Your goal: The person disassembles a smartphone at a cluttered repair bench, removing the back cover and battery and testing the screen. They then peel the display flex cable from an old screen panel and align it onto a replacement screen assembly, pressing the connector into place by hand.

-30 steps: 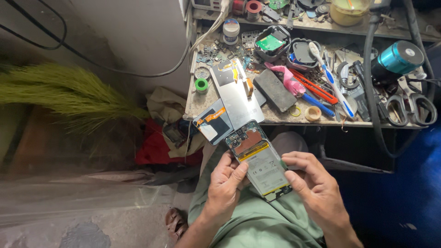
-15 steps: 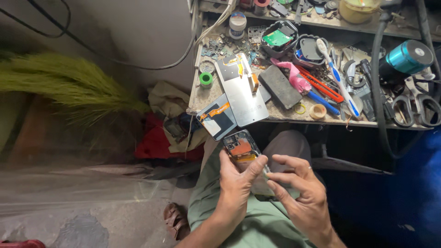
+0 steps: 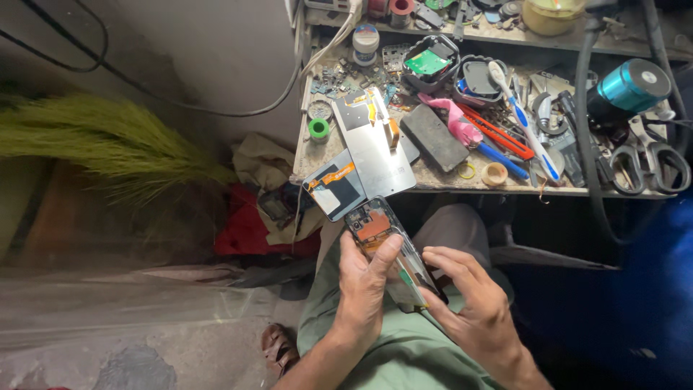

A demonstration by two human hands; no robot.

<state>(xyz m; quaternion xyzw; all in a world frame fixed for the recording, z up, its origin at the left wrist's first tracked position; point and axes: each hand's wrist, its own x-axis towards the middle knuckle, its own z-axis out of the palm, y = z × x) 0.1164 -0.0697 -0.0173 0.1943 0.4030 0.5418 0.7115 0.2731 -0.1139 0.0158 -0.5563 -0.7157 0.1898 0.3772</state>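
An opened phone (image 3: 386,245) with its back off, showing an orange patch and circuit parts, is held over my lap. My left hand (image 3: 363,289) grips it along its left side, thumb across the middle. My right hand (image 3: 473,300) is at the phone's lower right edge, fingers spread and touching it. On the workbench (image 3: 577,189) just above lie two silvery phone panels with orange flex cables, one large (image 3: 373,155) and one smaller (image 3: 333,185) hanging over the bench edge.
The bench holds a grey block (image 3: 434,137), pink tool (image 3: 455,119), toothbrush (image 3: 523,119), scissors (image 3: 660,162), teal cylinder (image 3: 629,85), green tape roll (image 3: 318,129) and several small parts. A green broom (image 3: 108,141) and cloths (image 3: 263,162) lie at left on the floor.
The phone has tilted more onto its edge and my left thumb has moved across it. My right hand has shifted from gripping its side to touching the lower right edge.
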